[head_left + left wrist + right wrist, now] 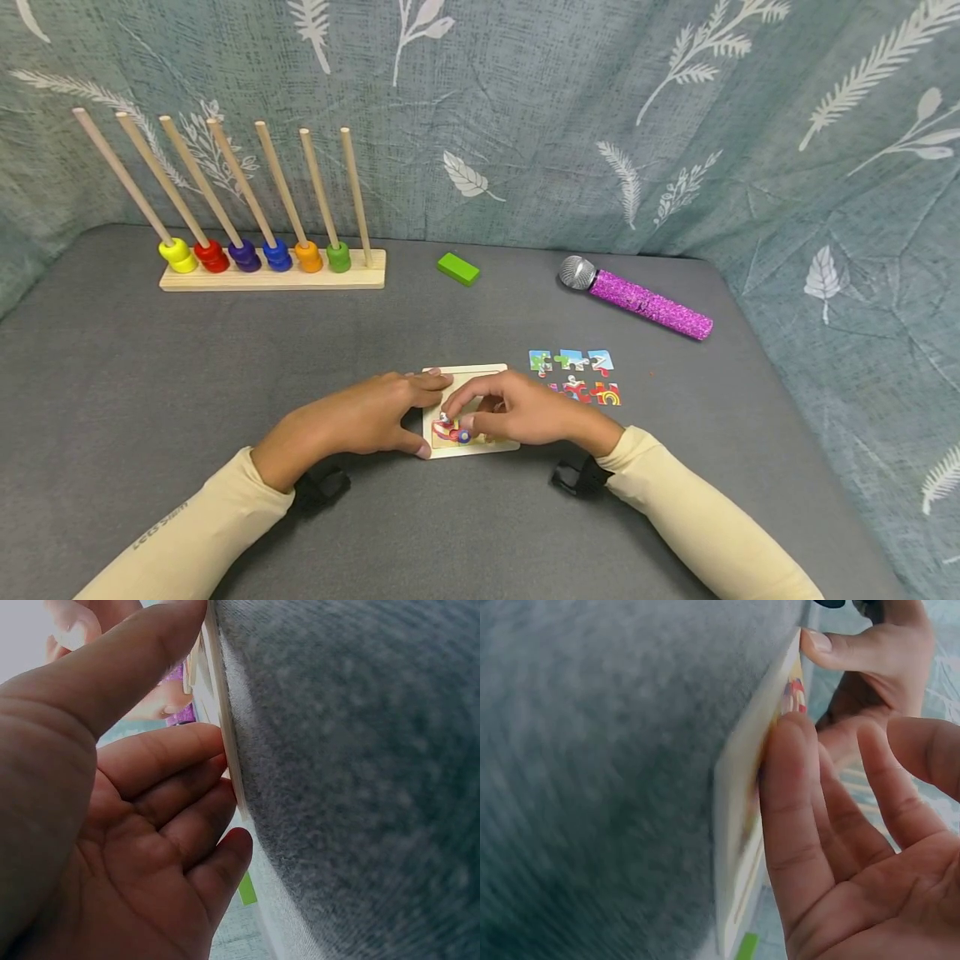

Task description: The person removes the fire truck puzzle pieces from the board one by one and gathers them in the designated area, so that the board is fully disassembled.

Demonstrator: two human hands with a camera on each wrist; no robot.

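Observation:
A shallow wooden puzzle tray [491, 367] lies on the grey table between the hands. Several fitted picture pieces [448, 429] with red, yellow and blue show in its lower left. My left hand [371, 414] steadies the tray's left side, thumb at the near corner and fingertips at the far one; in the left wrist view those fingers meet its edge [229, 742]. Over the tray hovers my right hand [517, 408], a fingertip touching the picture [797, 694] in the right wrist view. I see nothing pinched between its fingers, which hide part of the tray.
Several loose jigsaw pieces [572, 360] lie in two rows right of the tray. Farther back are a glittery purple microphone [648, 307], a green block [458, 269] and a wooden peg stand [273, 282] with coloured beads. A leaf-patterned curtain [525, 125] hangs behind.

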